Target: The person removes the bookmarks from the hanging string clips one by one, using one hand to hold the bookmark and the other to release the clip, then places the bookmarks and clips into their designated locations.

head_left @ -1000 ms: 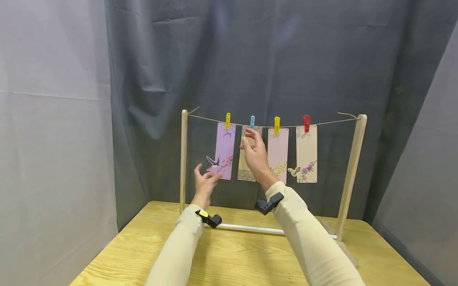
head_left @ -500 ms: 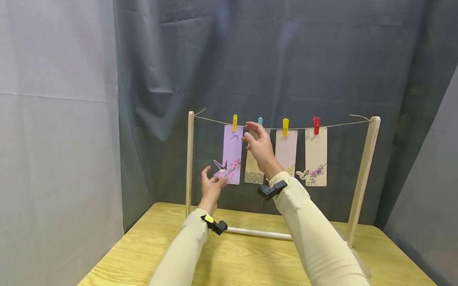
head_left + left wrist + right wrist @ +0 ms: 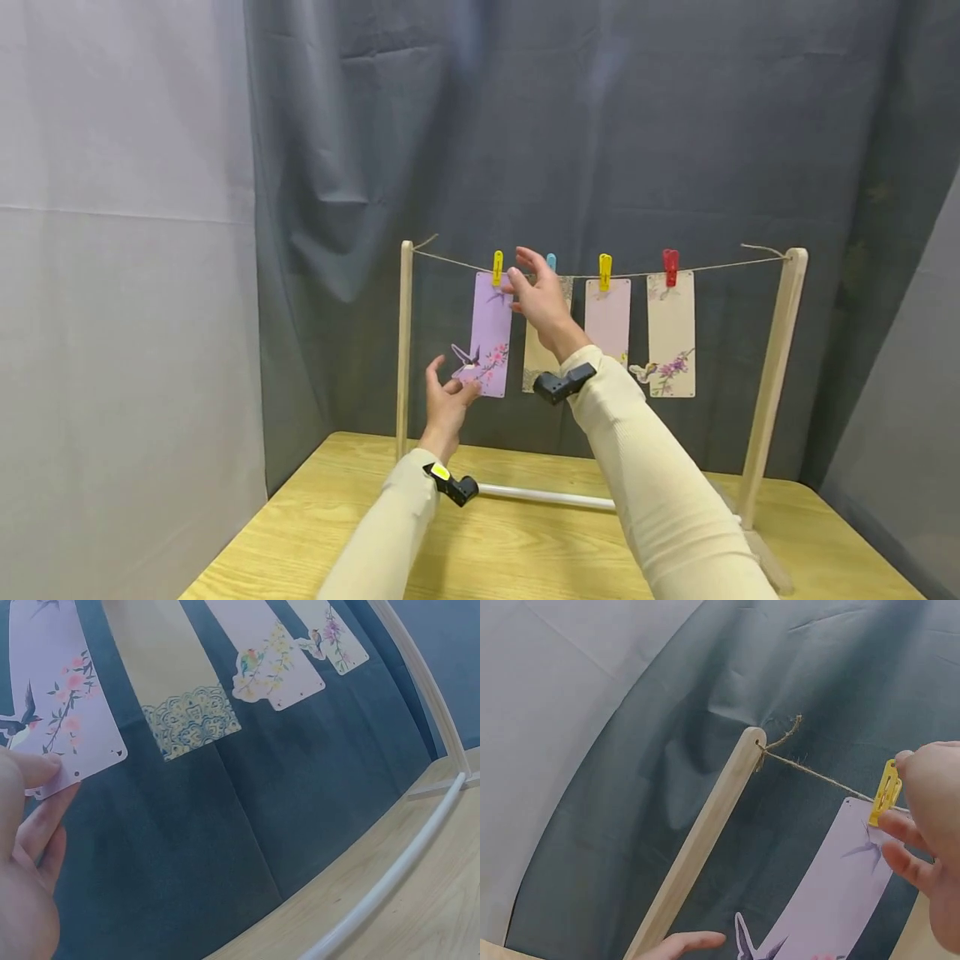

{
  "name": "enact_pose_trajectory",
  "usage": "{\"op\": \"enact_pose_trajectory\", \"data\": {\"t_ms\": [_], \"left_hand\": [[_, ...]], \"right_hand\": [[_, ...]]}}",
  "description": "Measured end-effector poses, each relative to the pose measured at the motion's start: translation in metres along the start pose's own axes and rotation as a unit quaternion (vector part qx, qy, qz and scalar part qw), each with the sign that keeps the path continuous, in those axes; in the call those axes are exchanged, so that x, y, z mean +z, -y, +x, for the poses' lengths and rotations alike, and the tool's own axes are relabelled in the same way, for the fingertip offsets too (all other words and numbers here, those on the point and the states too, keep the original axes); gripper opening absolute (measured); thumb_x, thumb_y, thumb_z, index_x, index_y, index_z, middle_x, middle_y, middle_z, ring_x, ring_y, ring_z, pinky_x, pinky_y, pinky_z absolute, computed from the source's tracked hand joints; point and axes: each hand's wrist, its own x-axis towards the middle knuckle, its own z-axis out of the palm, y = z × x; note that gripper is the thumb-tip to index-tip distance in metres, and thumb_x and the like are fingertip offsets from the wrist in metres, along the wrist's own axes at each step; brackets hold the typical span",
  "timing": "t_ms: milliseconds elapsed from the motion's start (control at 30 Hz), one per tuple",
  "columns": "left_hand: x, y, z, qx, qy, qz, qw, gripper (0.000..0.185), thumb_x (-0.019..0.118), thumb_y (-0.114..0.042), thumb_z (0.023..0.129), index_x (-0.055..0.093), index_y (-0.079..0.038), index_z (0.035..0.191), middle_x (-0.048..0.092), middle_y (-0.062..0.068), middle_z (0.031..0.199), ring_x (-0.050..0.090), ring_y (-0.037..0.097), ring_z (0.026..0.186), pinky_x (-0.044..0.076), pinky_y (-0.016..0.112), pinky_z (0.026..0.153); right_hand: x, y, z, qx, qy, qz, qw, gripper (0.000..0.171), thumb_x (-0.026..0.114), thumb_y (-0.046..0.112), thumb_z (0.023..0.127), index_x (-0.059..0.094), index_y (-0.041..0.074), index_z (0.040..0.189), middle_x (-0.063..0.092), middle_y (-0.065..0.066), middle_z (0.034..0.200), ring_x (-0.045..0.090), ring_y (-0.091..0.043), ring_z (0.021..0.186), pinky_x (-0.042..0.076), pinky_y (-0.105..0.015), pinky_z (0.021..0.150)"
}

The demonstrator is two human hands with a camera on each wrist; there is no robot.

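Note:
A purple bookmark point(image 3: 491, 325) with a swallow and pink blossoms hangs from a twine line under a yellow clothespin point(image 3: 498, 268). My left hand point(image 3: 446, 408) pinches its lower end; in the left wrist view the thumb point(image 3: 37, 769) lies across the front and fingers pass behind. Just right of that clothespin is my right hand point(image 3: 542, 300), thumb and fingers spread apart. In the right wrist view, its fingertips overlap the edge of the yellow clothespin point(image 3: 886, 793); whether they touch cannot be told. The right hand partly covers a beige bookmark point(image 3: 536, 354) under a blue clothespin point(image 3: 551, 262).
A pink bookmark point(image 3: 607, 317) and a cream bookmark point(image 3: 671, 333) hang to the right, under a yellow and a red clothespin point(image 3: 671, 267). Wooden posts point(image 3: 776, 375) hold the twine, joined low down by a white rod point(image 3: 543, 497) above the wooden table point(image 3: 315, 533).
My right hand has moved left, from before the beige bookmark to beside the yellow clothespin on the purple one. The left hand stays at the purple bookmark's lower end. The head view has shifted slightly.

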Motion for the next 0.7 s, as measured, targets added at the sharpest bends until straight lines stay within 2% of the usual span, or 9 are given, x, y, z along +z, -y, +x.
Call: {"op": "enact_pose_trajectory", "data": {"t_ms": [200, 433, 567, 700], "left_hand": [[-0.008, -0.003, 0.001, 0.003, -0.001, -0.005, 1.0, 0.089, 0.07, 0.01, 0.089, 0.023, -0.015, 0.161, 0.071, 0.021, 0.109, 0.07, 0.022, 0.091, 0.055, 0.036, 0.093], [-0.01, -0.003, -0.001, 0.008, -0.004, 0.004, 1.0, 0.09, 0.072, 0.009, 0.089, 0.025, -0.018, 0.161, 0.072, 0.019, 0.107, 0.07, 0.022, 0.093, 0.054, 0.036, 0.092], [-0.011, -0.002, 0.0, 0.008, 0.003, 0.012, 0.9999, 0.089, 0.072, 0.008, 0.089, 0.026, -0.02, 0.16, 0.072, 0.018, 0.108, 0.07, 0.022, 0.095, 0.053, 0.035, 0.092], [-0.012, -0.004, 0.001, 0.015, -0.004, 0.021, 0.9996, 0.09, 0.073, 0.008, 0.088, 0.027, -0.018, 0.161, 0.072, 0.019, 0.108, 0.07, 0.023, 0.095, 0.052, 0.037, 0.092]], "right_hand": [[0.005, 0.0, 0.011, 0.024, 0.008, 0.003, 1.0, 0.056, 0.052, 0.019, 0.11, 0.032, 0.016, 0.162, 0.033, -0.014, 0.163, 0.065, -0.033, 0.118, 0.053, -0.044, 0.094], [-0.001, 0.0, 0.016, 0.079, 0.011, 0.019, 0.997, 0.058, 0.049, 0.025, 0.111, 0.027, 0.017, 0.164, 0.039, -0.014, 0.16, 0.071, -0.023, 0.101, 0.057, -0.033, 0.083], [-0.004, 0.001, 0.018, 0.086, 0.011, 0.021, 0.996, 0.058, 0.047, 0.027, 0.112, 0.026, 0.017, 0.165, 0.039, -0.014, 0.16, 0.072, -0.02, 0.096, 0.058, -0.031, 0.08], [-0.002, 0.002, 0.019, 0.087, 0.022, 0.026, 0.996, 0.058, 0.046, 0.029, 0.112, 0.026, 0.017, 0.165, 0.038, -0.013, 0.162, 0.072, -0.02, 0.099, 0.058, -0.03, 0.078]]}}
